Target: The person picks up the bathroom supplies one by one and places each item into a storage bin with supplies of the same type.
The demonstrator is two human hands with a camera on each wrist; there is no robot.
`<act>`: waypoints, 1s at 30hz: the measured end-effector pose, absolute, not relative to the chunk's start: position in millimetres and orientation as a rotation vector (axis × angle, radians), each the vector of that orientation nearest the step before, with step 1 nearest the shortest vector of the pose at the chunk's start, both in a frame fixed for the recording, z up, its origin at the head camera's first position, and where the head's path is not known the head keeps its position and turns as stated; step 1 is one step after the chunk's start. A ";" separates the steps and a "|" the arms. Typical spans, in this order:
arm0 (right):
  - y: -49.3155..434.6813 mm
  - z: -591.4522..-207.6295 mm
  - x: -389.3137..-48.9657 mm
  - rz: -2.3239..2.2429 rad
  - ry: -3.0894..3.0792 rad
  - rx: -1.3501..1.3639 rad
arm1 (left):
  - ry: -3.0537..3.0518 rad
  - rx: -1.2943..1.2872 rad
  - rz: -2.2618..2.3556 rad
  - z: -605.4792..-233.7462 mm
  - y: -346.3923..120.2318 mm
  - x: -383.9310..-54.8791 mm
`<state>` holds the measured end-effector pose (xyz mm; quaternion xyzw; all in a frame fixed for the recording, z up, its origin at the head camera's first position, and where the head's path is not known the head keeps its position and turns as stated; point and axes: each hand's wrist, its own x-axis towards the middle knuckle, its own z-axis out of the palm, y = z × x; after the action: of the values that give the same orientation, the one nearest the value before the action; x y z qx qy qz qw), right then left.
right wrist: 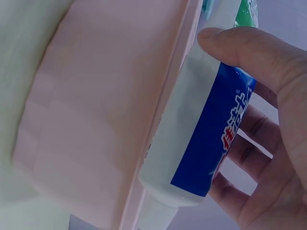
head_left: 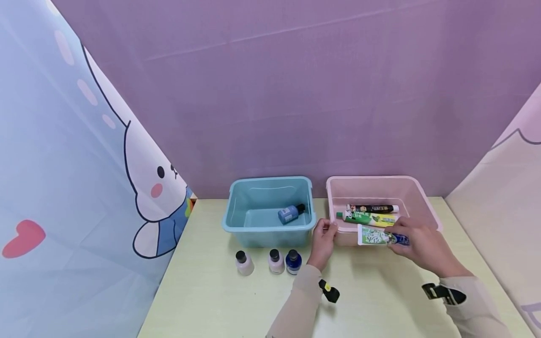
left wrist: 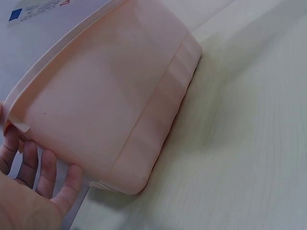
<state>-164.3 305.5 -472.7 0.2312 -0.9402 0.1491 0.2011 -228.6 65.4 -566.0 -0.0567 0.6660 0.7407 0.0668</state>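
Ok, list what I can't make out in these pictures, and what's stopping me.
- Head view: small lettering on the black tube and blue bottle, too small.
- Left wrist view: inside of the pink bin, hidden by its outer wall; part of the left hand, cut off by the left edge.
- Right wrist view: held tube's upper end, cut off by the top edge.

I have a pale wood-grain table before me. Along its far edge stand a blue bin, left of the middle, and a pink bin by the far right corner. Nearer me, before the blue one, stand a pale pink bottle, another pale pink bottle and a dark blue bottle.
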 end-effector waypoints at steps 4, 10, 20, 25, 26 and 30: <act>306.2 -471.1 -167.9 0.409 -2.588 0.665 | 2.008 -0.172 2.234 -564.4 65.8 -228.3; 307.5 -466.7 -172.7 0.420 -2.567 0.670 | 2.010 -0.185 2.233 -563.5 66.1 -228.0; 309.6 -452.6 -183.6 0.390 -2.624 0.618 | 1.997 -0.147 2.247 -565.1 64.0 -228.1; 310.9 -446.5 -189.8 0.373 -2.616 0.624 | 1.999 -0.137 2.246 -564.9 63.4 -227.5; 311.2 -445.5 -191.1 0.373 -2.618 0.624 | 2.003 -0.137 2.242 -564.8 63.5 -227.4; 312.3 -442.6 -196.0 0.369 -2.634 0.620 | 2.010 -0.153 2.231 -563.9 64.1 -227.5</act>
<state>-196.0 312.3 -442.6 0.2221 -0.9442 0.1322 0.2040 -227.5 64.1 -563.9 -0.0508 0.6669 0.7403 0.0676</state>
